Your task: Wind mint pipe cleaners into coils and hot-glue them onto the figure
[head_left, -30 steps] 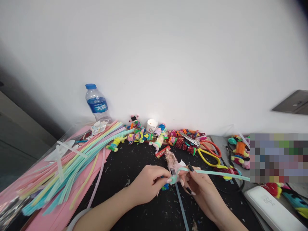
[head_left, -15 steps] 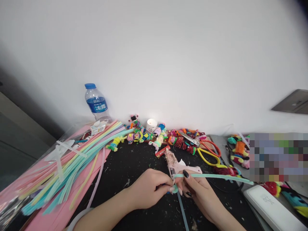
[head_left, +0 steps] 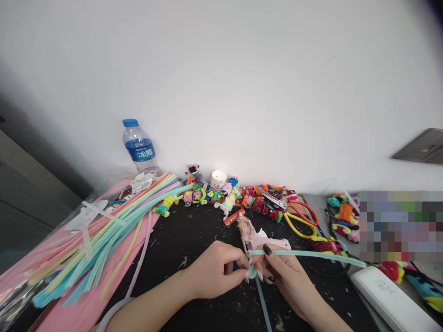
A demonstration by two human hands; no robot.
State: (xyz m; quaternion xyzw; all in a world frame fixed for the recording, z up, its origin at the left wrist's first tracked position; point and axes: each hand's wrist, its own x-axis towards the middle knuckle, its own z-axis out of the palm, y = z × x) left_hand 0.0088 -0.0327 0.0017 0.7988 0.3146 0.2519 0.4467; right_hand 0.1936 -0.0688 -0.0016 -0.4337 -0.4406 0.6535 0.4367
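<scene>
My left hand (head_left: 214, 269) and my right hand (head_left: 282, 272) meet low in the middle of the head view over a black mat (head_left: 187, 240). Both pinch a pale mint pipe cleaner (head_left: 311, 254). Its near end is curled into a small loop between my fingertips, and its free length runs off to the right. A pink glue gun (head_left: 254, 237) lies just behind my fingers. A grey glue stick (head_left: 262, 299) lies on the mat below my hands.
A big bundle of pastel pipe cleaners (head_left: 100, 240) lies on pink sheets at left. A water bottle (head_left: 139, 147), a lit candle (head_left: 218, 179), small bright figures (head_left: 228, 196) and scissors (head_left: 297, 216) line the wall. A white power bank (head_left: 391, 299) lies at right.
My hands drew closer together and slightly nearer to me. The mint pipe cleaner's end got wound tighter into a small loop, and its free length levelled out.
</scene>
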